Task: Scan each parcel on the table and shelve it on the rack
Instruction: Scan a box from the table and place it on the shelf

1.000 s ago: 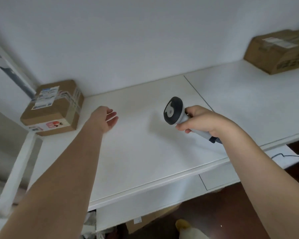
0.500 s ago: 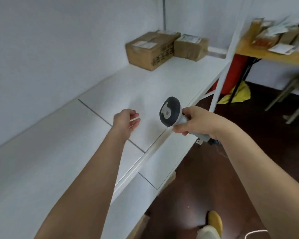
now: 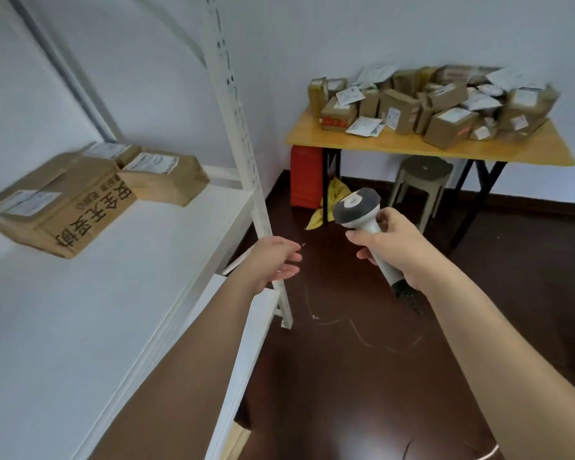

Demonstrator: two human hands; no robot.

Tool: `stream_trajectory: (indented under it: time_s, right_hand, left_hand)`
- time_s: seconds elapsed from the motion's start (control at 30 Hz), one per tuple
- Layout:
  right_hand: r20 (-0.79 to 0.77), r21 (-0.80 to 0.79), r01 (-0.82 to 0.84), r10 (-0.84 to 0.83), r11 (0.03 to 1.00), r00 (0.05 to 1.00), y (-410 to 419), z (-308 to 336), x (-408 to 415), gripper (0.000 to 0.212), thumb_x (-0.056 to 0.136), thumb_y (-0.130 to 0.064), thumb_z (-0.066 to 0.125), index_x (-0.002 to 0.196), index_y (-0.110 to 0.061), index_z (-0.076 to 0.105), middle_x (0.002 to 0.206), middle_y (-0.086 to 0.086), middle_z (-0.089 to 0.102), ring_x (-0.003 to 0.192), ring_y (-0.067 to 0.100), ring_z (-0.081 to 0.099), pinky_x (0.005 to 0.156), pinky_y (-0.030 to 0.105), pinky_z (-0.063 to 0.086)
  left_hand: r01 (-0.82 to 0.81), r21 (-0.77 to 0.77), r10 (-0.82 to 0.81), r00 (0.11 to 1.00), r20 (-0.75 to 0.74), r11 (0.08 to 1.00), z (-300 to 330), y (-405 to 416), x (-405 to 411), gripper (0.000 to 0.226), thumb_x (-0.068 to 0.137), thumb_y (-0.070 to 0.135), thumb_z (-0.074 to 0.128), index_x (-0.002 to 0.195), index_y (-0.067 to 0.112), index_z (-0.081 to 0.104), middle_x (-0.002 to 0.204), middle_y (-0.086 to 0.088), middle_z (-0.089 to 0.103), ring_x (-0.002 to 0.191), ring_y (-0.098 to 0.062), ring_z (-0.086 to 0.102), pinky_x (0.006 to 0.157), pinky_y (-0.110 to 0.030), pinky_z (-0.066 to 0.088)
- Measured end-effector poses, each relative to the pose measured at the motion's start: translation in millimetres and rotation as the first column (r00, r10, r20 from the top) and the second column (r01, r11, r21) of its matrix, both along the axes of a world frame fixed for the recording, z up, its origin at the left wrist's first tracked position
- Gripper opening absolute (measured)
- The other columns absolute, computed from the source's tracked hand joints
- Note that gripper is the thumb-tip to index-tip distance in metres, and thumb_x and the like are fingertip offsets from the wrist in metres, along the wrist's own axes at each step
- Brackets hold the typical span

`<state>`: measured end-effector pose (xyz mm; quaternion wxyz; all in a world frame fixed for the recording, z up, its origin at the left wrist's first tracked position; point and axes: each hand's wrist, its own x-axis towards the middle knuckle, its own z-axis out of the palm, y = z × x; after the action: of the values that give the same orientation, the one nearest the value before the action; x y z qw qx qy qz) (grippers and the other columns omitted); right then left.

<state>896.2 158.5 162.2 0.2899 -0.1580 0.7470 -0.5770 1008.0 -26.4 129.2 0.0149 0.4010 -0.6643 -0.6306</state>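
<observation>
Cardboard boxes [image 3: 80, 197] sat shelved at nine o'clock | table [image 3: 412, 148] pile at one o'clock remained | right hand [image 3: 392, 244] gripped scanner [image 3: 362, 210] | left hand [image 3: 273, 260] empty, fingers loose

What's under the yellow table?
Under the yellow table: a round grey stool, a red container by the left leg, and a crumpled yellow bag on the floor. The scanner partly covers the bag; the container's contents aren't visible.
</observation>
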Motion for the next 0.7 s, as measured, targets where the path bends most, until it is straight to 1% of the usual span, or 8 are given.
stream_trajectory:
  time_s: [0.1, 0.17, 0.23, 0.33, 0.4, 0.5, 0.6, 0.7]
  right_hand:
    - [0.036, -0.117, 0.186, -0.183, 0.975, 0.982, 13, -7, -55, 0.031, 0.086, -0.024, 0.076, 0.107, -0.023, 0.054, 0.104, 0.002, 0.067, 0.065, 0.006, 0.070, 0.060, 0.023, 0.053]
    - [0.043, -0.169, 0.277, -0.274, 0.946, 0.961, 17, -14, -92, 0.034, 0.086, -0.024, 0.076, 0.112, -0.022, 0.054, 0.105, 0.003, 0.066, 0.067, 0.006, 0.070, 0.059, 0.021, 0.052]
    - [0.044, -0.196, 0.336, -0.334, 0.921, 0.942, 17, -17, -131, 0.038, 0.086, -0.024, 0.077, 0.116, -0.020, 0.055, 0.107, 0.004, 0.066, 0.069, 0.008, 0.071, 0.060, 0.020, 0.052]
    - [0.030, -0.228, 0.378, -0.382, 0.897, 0.924, 9, -18, -195, 0.034, 0.085, -0.025, 0.077, 0.113, -0.020, 0.059, 0.109, 0.006, 0.065, 0.071, 0.011, 0.073, 0.060, 0.019, 0.053]
    - [0.010, -0.236, 0.402, -0.412, 0.885, 0.911, 2, -14, -239, 0.030, 0.086, -0.025, 0.077, 0.110, -0.020, 0.061, 0.107, 0.008, 0.066, 0.073, 0.014, 0.073, 0.061, 0.021, 0.053]
    - [-0.019, -0.232, 0.432, -0.448, 0.872, 0.894, -2, 2, -306, 0.026, 0.087, -0.025, 0.076, 0.109, -0.019, 0.064, 0.099, 0.007, 0.070, 0.074, 0.014, 0.072, 0.063, 0.025, 0.055]
    - [-0.067, -0.233, 0.466, -0.492, 0.854, 0.868, 7, 18, -368, 0.019, 0.086, -0.032, 0.076, 0.100, -0.020, 0.071, 0.081, -0.003, 0.071, 0.078, 0.013, 0.069, 0.068, 0.029, 0.059]
    - [-0.081, -0.242, 0.509, -0.540, 0.826, 0.838, 15, 21, -424, 0.016, 0.087, -0.035, 0.074, 0.092, -0.019, 0.072, 0.070, -0.009, 0.068, 0.072, 0.010, 0.066, 0.069, 0.029, 0.058]
  left_hand:
    - [0.103, 0.004, -0.104, 0.993, 0.055, 0.995, -4, -4, -71, 0.019, 0.094, 0.013, 0.056, 0.111, 0.011, 0.064, 0.104, -0.009, 0.069, 0.081, -0.019, 0.070, 0.070, -0.024, 0.059]
    - [0.132, 0.010, -0.132, 0.989, 0.070, 0.991, -10, -13, -121, 0.023, 0.094, 0.013, 0.056, 0.116, 0.009, 0.063, 0.104, -0.009, 0.069, 0.083, -0.020, 0.071, 0.071, -0.025, 0.059]
    - [0.153, 0.017, -0.154, 0.985, 0.072, 0.988, -16, -24, -174, 0.026, 0.094, 0.012, 0.056, 0.119, 0.008, 0.062, 0.105, -0.009, 0.069, 0.085, -0.021, 0.070, 0.070, -0.026, 0.059]
    - [0.152, 0.047, -0.155, 0.986, 0.060, 0.987, -28, -43, -258, 0.028, 0.095, 0.012, 0.057, 0.122, 0.006, 0.059, 0.100, -0.008, 0.068, 0.080, -0.020, 0.069, 0.066, -0.026, 0.058]
    - [0.148, 0.081, -0.153, 0.986, 0.063, 0.986, -35, -55, -317, 0.030, 0.096, 0.012, 0.057, 0.124, 0.004, 0.057, 0.098, -0.008, 0.067, 0.082, -0.022, 0.068, 0.073, -0.029, 0.058]
    - [0.118, 0.113, -0.131, 0.985, 0.116, 0.986, -38, -68, -400, 0.029, 0.097, 0.010, 0.055, 0.125, 0.002, 0.056, 0.104, -0.010, 0.067, 0.085, -0.023, 0.066, 0.080, -0.033, 0.057]
    - [0.088, 0.121, -0.105, 0.984, 0.146, 0.989, -35, -68, -474, 0.029, 0.098, 0.010, 0.053, 0.126, 0.002, 0.055, 0.104, -0.009, 0.066, 0.079, -0.020, 0.063, 0.065, -0.028, 0.055]
    - [0.135, 0.151, -0.155, 0.979, 0.133, 0.979, -33, -62, -538, 0.027, 0.099, 0.011, 0.053, 0.124, 0.005, 0.059, 0.110, -0.010, 0.067, 0.084, -0.020, 0.065, 0.065, -0.028, 0.055]
